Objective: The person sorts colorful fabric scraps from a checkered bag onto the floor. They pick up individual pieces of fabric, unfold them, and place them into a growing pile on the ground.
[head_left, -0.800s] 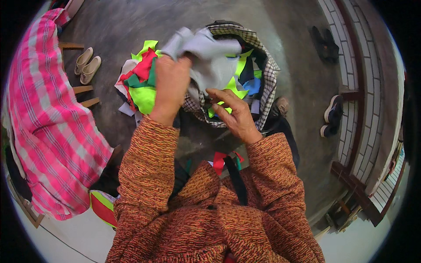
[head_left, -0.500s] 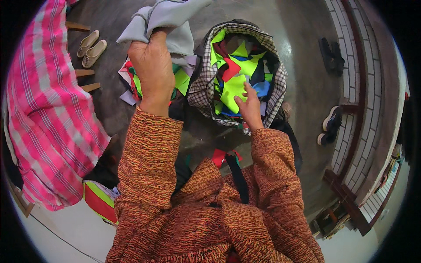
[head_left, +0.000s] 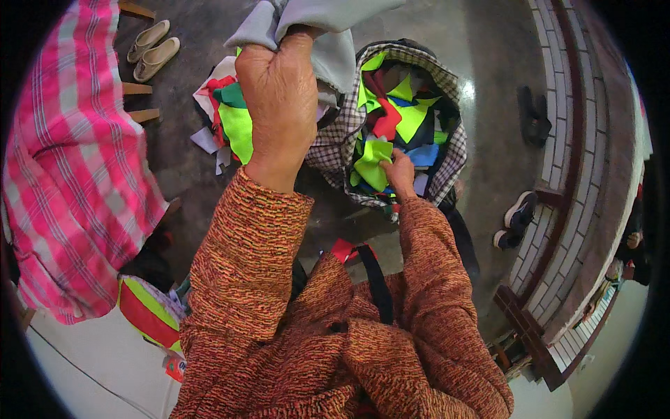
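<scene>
My left hand (head_left: 280, 105) is raised and closed around light grey fabric (head_left: 333, 59), whose folds hang over the fist. Lower and to the right, my right hand (head_left: 400, 172) reaches into a checked cloth bag (head_left: 332, 143) full of fabric scraps. Its fingers and thumb pinch the edge of a lime-green scrap (head_left: 373, 165). Around that piece lie a red scrap (head_left: 385, 120), a blue scrap (head_left: 423, 155) and several more lime ones. Left of the bag, a loose pile on the floor includes a lime-green piece (head_left: 236, 131), partly hidden behind my left hand.
A pink checked cloth (head_left: 77, 188) drapes over furniture with wooden legs at left. Beige shoes (head_left: 155, 57) stand behind it. Dark sandals (head_left: 534, 115) and dark shoes (head_left: 515, 218) sit by a brick-patterned edge (head_left: 558, 126) at right. Red scraps (head_left: 342, 249) lie near my lap.
My left hand has shifted right with the grey fabric, toward the bag. My right hand's fingers have closed on the lime-green scrap, which now looks more bunched. The view has shifted slightly.
</scene>
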`<state>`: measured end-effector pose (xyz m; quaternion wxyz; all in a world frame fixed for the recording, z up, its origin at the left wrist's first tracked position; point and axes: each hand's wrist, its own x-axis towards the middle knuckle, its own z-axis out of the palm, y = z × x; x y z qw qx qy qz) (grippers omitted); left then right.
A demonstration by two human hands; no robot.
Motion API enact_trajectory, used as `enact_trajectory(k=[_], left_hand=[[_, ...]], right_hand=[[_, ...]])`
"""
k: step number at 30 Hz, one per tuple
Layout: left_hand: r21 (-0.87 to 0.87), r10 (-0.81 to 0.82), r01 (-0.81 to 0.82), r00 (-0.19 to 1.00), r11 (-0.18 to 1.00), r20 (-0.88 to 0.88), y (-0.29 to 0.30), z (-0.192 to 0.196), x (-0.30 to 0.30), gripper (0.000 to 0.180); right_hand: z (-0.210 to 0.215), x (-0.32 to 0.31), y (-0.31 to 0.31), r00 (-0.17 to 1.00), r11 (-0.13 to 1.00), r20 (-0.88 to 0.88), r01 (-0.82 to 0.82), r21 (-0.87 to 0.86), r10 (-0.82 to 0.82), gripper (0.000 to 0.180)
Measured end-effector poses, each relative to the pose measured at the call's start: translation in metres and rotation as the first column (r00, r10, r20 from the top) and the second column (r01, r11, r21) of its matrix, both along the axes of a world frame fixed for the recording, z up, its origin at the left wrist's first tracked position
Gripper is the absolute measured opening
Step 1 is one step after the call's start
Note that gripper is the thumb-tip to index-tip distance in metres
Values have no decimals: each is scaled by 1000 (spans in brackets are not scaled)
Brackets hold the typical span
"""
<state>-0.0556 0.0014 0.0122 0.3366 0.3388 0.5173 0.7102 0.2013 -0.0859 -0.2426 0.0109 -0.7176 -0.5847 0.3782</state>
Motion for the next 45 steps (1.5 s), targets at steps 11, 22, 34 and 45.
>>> enact_trajectory(k=[11,22,34,45], left_hand=[[-22,-80,82,993,996,91,2,4,26,25],[-99,-292,296,955,950,55,-4,-13,65,20],[-403,-364,571,797,715,482,-20,-46,90,30],[-278,-540,791,585,545,605,-22,-21,80,45]], right_hand=[[169,33,12,588,903,-710,396,-167,-388,44],[216,18,12,-78,808,-938,486,-332,-339,43],[214,23,8,827,517,-562,487,704,-14,30],[214,-18,-5,869,431,57,-300,851,491,74]])
